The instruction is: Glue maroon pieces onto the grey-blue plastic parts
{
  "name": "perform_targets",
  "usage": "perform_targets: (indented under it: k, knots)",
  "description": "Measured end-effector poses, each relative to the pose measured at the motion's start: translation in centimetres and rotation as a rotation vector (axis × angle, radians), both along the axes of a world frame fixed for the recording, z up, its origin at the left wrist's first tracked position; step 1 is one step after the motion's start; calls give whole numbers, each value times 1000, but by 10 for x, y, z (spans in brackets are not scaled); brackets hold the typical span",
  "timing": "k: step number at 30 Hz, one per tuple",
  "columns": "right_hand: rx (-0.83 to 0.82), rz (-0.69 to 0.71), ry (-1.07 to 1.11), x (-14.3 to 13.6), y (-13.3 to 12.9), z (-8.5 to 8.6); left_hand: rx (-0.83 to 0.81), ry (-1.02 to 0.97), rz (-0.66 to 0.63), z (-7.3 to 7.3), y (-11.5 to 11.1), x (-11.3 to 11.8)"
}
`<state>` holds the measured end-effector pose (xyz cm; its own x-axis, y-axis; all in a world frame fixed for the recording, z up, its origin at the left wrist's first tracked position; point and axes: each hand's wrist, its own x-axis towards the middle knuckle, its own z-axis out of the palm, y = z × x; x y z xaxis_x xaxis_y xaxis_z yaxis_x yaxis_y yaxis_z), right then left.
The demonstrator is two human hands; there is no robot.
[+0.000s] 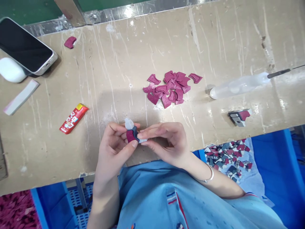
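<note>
Near the table's front edge, my left hand (115, 143) is closed on a small part (132, 135) in maroon, dark grey and white. My right hand (168, 138) pinches the same part from the other side, at its whitish end. A translucent white tip sticks up from the part beside my left fingers. Beyond my hands lies a loose pile of maroon pieces (170, 87). A similar assembled part (240, 117) rests on the table at the right.
On the table (114, 63) are a phone (26, 46), a white case (11, 70), a pale strip (21, 97), a red packet (73, 118) and a clear bottle with a needle tip (240, 85). Blue bins (274, 159) holding parts stand below its front edge.
</note>
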<state>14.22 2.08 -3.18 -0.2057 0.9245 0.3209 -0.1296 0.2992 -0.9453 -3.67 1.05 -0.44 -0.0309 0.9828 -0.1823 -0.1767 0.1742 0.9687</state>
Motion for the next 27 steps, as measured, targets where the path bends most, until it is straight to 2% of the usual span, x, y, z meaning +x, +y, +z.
perform_targets:
  k: [5, 10, 15, 18, 22, 27]
  knots:
    - [51, -33, 31, -2, -2, -2, -46, -89, -42, 2, 0, -3]
    - [70, -39, -23, -1, -1, -5, -62, -86, -41, -5, -4, -6]
    - [100, -35, -75, 0, 1, -3, 5, -14, 66, -6, -10, 2]
    - [35, -3, -62, 2, 3, 3, 76, 130, 152, 4, -15, 13]
    - [-101, 69, -41, 2, 5, 9, 146, 334, 188, 15, -21, 27]
    - [-197, 51, 40, -2, 3, 9, 136, 354, 233, 16, -22, 30]
